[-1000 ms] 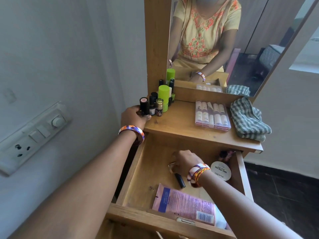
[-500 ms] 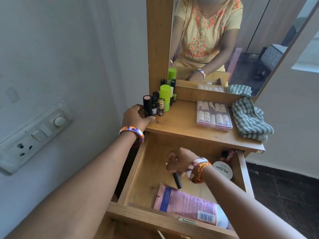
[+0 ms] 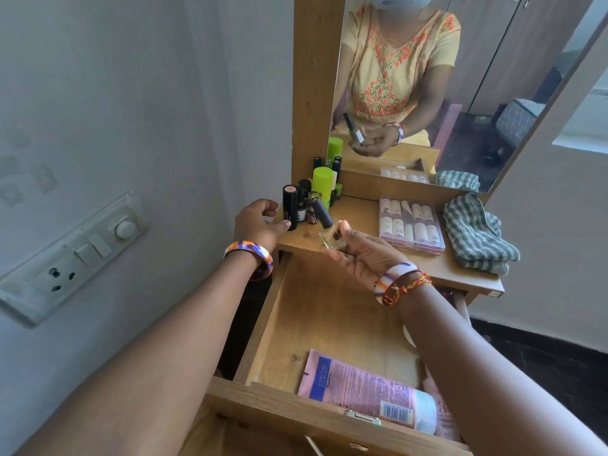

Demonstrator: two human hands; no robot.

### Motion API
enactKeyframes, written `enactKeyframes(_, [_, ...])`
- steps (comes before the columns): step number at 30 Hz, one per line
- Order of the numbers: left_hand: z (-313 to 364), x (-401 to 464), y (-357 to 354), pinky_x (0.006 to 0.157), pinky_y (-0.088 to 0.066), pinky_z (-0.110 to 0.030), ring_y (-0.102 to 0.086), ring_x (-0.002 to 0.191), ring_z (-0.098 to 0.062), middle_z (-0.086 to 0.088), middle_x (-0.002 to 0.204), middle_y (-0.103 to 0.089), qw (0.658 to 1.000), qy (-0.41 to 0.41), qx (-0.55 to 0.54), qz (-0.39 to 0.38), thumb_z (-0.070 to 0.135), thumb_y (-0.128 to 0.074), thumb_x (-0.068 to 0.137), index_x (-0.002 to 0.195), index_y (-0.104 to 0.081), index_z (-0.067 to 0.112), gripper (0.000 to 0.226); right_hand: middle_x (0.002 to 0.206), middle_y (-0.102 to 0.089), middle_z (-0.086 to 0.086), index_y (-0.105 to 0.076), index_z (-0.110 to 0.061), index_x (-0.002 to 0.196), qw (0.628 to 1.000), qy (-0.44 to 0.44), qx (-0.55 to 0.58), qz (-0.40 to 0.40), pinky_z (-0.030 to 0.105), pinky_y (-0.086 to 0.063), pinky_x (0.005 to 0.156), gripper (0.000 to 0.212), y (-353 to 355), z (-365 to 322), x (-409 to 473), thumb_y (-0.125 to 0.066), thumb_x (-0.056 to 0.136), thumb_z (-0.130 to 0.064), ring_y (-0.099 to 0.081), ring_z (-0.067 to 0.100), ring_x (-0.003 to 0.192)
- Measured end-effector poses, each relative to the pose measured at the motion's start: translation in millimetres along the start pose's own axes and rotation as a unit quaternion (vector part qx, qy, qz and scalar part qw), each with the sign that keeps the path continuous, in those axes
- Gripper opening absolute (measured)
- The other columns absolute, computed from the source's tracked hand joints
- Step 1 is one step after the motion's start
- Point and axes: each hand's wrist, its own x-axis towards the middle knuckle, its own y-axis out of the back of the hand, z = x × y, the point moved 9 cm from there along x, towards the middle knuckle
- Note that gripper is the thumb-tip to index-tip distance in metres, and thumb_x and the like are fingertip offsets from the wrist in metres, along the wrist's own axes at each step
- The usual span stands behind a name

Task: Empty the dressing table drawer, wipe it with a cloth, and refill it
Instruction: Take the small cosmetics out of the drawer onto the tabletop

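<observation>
Above the open drawer (image 3: 329, 324), right hand (image 3: 362, 255) grips a nail polish bottle (image 3: 330, 230); left hand (image 3: 256, 225) hangs relaxed.

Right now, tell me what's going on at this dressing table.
A person is emptying the open drawer onto the tabletop. The right hand holds a small clear nail polish bottle with a dark cap, lifted above the drawer near the shelf edge. The left hand rests by the cluster of cosmetics at the shelf's left corner, holding nothing. A pink tube lies in the drawer; the checked cloth sits unused on the shelf.
</observation>
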Motion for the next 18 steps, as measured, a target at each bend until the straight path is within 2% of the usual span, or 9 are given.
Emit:
enactKeyframes(4, [1.9, 1.1, -2.9, 0.080, -0.042, -0.022, -0.058, 0.104, -0.021, -0.006, 0.117, -0.063, 1.000, -0.006, -0.009, 0.000, 0.014, -0.071, 0.081, 0.118, -0.060, 0.009, 0.040, 0.099, -0.059, 0.025, -0.054, 0.007, 0.099, 0.999, 0.010, 0.043, 0.000, 0.022, -0.059, 0.057, 0.014, -10.2, 5.9, 10.6, -0.049, 0.093, -0.004, -0.072, 0.023, 0.066])
enactKeyframes(8, [0.7, 1.9, -6.0, 0.078, -0.042, -0.021, -0.058, 0.098, -0.018, -0.005, 0.115, -0.064, 1.000, -0.008, -0.018, 0.003, 0.013, -0.070, 0.080, 0.115, -0.061, 0.009, 0.036, 0.099, -0.058, 0.019, -0.052, 0.004, 0.100, 0.998, 0.063, 0.023, 0.003, 0.025, -0.059, 0.062, 0.010, -22.1, -1.4, 24.9, -0.045, 0.094, 0.001, -0.062, 0.026, 0.087])
enactKeyframes(10, [-1.0, 2.6, -7.4, 0.077, -0.043, -0.021, -0.059, 0.099, -0.020, -0.006, 0.114, -0.064, 1.000, -0.008, -0.019, 0.003, 0.012, -0.070, 0.081, 0.115, -0.062, 0.009, 0.035, 0.094, -0.060, 0.012, -0.053, 0.003, 0.105, 0.990, 0.120, -0.071, 0.021, 0.023, -0.058, 0.062, 0.013, -24.2, -12.0, 30.5, -0.049, 0.092, 0.000, -0.063, 0.019, 0.081])
enactKeyframes(13, [-3.4, 3.3, -8.0, 0.078, -0.045, -0.021, -0.060, 0.102, -0.023, -0.007, 0.115, -0.064, 1.000, -0.006, -0.020, 0.006, 0.011, -0.069, 0.081, 0.115, -0.061, 0.008, 0.035, 0.090, -0.064, 0.006, -0.058, -0.002, 0.109, 0.944, 0.196, -0.254, 0.078, 0.013, -0.053, 0.055, 0.019, -23.5, -25.7, 35.5, -0.056, 0.091, -0.007, -0.062, 0.007, 0.067])
enactKeyframes(14, [-4.2, 3.1, -8.1, 0.079, -0.045, -0.022, -0.060, 0.103, -0.023, -0.007, 0.115, -0.064, 1.000, -0.005, -0.020, 0.006, 0.012, -0.069, 0.082, 0.116, -0.061, 0.008, 0.035, 0.092, -0.065, 0.007, -0.060, -0.004, 0.106, 0.928, 0.206, -0.296, 0.093, 0.014, -0.053, 0.057, 0.017, -22.6, -26.9, 37.7, -0.058, 0.090, -0.009, -0.061, 0.009, 0.069])
enactKeyframes(17, [-6.1, 2.2, -8.3, 0.080, -0.044, -0.022, -0.059, 0.105, -0.023, -0.007, 0.117, -0.063, 1.000, -0.004, -0.017, 0.008, 0.012, -0.068, 0.082, 0.117, -0.061, 0.008, 0.035, 0.097, -0.068, 0.007, -0.062, -0.008, 0.104, 0.887, 0.204, -0.391, 0.134, 0.033, -0.057, 0.076, 0.018, -19.3, -25.3, 44.6, -0.063, 0.088, -0.015, -0.064, 0.016, 0.076])
enactKeyframes(18, [-6.7, 2.1, -8.1, 0.080, -0.044, -0.022, -0.059, 0.104, -0.023, -0.007, 0.117, -0.063, 1.000, -0.005, -0.019, 0.009, 0.012, -0.068, 0.082, 0.117, -0.061, 0.008, 0.035, 0.098, -0.067, 0.006, -0.062, -0.011, 0.104, 0.875, 0.203, -0.414, 0.146, 0.033, -0.057, 0.075, 0.018, -19.2, -25.5, 45.5, -0.063, 0.087, -0.016, -0.064, 0.015, 0.074])
